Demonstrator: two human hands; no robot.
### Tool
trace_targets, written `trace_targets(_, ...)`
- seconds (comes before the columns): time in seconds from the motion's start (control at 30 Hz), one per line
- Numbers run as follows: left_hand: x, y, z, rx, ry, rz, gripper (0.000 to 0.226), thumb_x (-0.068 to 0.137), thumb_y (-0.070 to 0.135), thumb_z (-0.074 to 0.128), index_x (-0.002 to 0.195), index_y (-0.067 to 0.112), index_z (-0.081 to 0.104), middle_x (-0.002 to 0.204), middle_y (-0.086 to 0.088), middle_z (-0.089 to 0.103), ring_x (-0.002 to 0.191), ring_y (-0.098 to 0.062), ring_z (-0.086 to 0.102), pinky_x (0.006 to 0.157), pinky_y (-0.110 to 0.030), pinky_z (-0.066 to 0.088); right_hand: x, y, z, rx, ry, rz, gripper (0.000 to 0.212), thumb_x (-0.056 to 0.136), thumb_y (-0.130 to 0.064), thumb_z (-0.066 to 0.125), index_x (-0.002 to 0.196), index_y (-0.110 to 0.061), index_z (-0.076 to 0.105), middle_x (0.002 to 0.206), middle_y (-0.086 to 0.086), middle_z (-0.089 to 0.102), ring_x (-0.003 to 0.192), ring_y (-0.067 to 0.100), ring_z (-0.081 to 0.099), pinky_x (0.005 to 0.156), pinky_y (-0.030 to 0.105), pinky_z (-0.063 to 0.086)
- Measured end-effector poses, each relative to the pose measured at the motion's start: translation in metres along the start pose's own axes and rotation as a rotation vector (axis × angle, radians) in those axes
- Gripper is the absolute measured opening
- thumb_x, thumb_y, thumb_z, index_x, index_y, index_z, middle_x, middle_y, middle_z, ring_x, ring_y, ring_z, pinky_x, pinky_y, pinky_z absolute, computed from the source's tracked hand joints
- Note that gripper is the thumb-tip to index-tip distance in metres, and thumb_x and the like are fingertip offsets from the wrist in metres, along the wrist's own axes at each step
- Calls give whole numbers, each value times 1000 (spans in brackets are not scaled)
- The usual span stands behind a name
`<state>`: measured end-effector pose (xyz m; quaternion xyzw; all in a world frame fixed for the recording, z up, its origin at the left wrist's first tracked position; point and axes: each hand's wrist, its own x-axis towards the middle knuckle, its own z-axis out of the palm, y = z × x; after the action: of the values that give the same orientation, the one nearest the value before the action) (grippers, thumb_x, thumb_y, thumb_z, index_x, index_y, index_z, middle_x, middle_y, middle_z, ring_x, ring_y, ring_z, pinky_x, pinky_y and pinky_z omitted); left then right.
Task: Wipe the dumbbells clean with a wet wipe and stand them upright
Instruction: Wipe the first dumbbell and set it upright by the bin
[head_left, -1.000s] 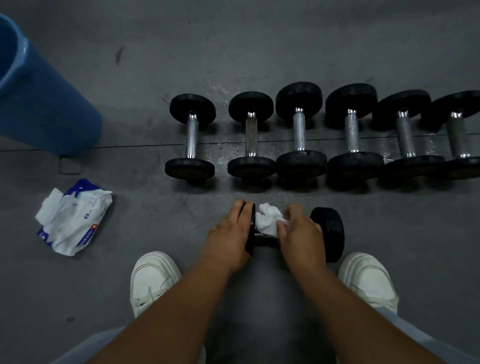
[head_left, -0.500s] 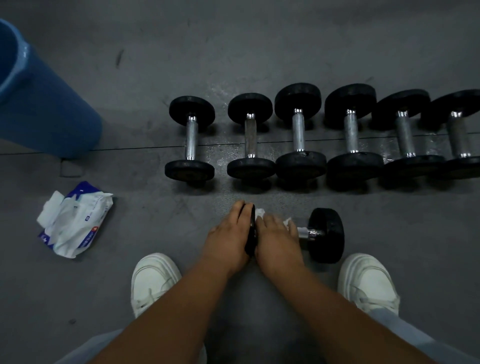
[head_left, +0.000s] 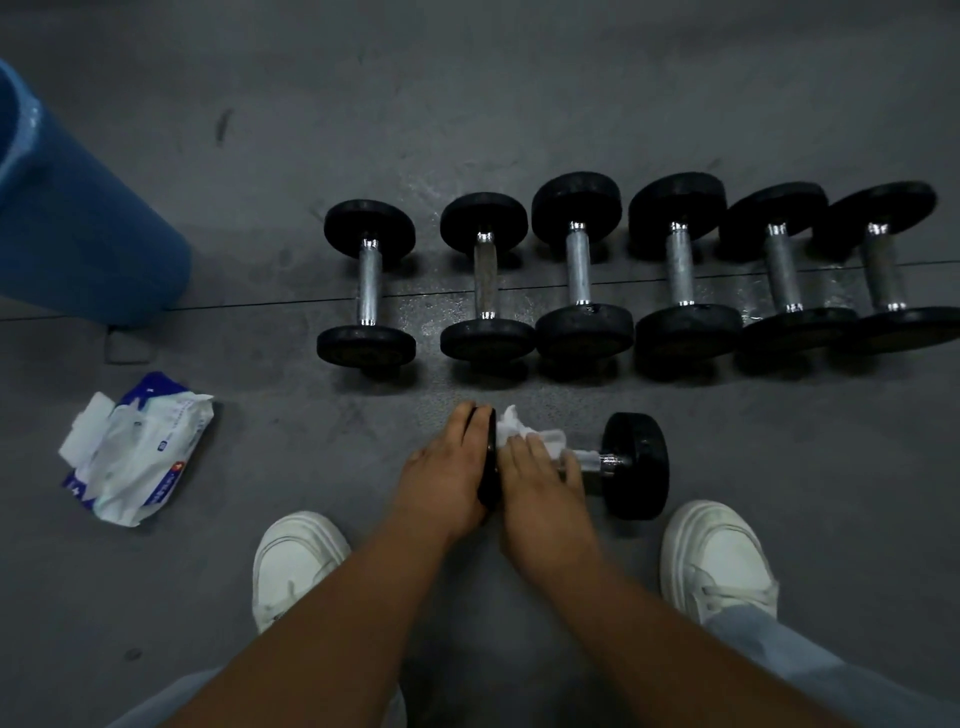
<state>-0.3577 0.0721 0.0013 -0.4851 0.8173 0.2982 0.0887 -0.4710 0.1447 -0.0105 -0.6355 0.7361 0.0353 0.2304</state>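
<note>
A black dumbbell with a metal handle lies on its side before me at six o'clock, a crumpled white wet wipe wrapped over its handle. A row of dumbbells, six alike, lies from twelve to two o'clock.

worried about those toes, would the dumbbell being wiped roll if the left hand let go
Likely yes: the dumbbell lies on its side on round ends, so it could roll toward the shoes. The left hand gripping one end seems to steady it. The wipe in the right hand may leave the bar slippery.
</note>
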Motion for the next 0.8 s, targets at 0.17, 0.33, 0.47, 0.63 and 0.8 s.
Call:
trace_targets(0.17,-5,1,3,-2,-18,-10,103,79,31,75,154,27,5,161,8,-3,135,-22,42,100,-41,44,-20,-9,3,48,-63,47,81,72,-18,65,148,-9,38,154,9,36,144,26,30,115,53,18)
trace_targets(0.33,0,0,-1,14,-29,-24,105,77,30,77,154,26,7,161,6,0,133,-23,44,99,-42,44,11,-1,-3,54,-48,63,74,91,-23,50,156,-16,13,163,3,14,149,21,11,119,54,4)
trace_targets(0.47,-2,1,1,0,-32,-12,104,76,29,77,153,27,8,160,7,0,133,-24,43,100,-43,44,-25,-12,9,27,-78,82,82,74,-18,59,150,-8,32,158,11,29,147,28,23,113,57,26)
trace_targets(0.63,-2,0,1,17,-3,-11,105,75,32,78,153,27,8,160,7,1,133,-23,43,99,-44,44,15,-1,-4,15,-85,77,75,94,-26,48,155,-16,6,163,3,8,150,21,4,119,53,0)
trace_targets(0.8,-21,-1,22,62,106,8,102,83,30,72,155,24,1,163,7,-8,139,-20,37,103,-39,43,-33,-13,6,-10,-68,65,78,90,-19,47,156,-13,5,164,6,0,151,22,-5,119,53,3)
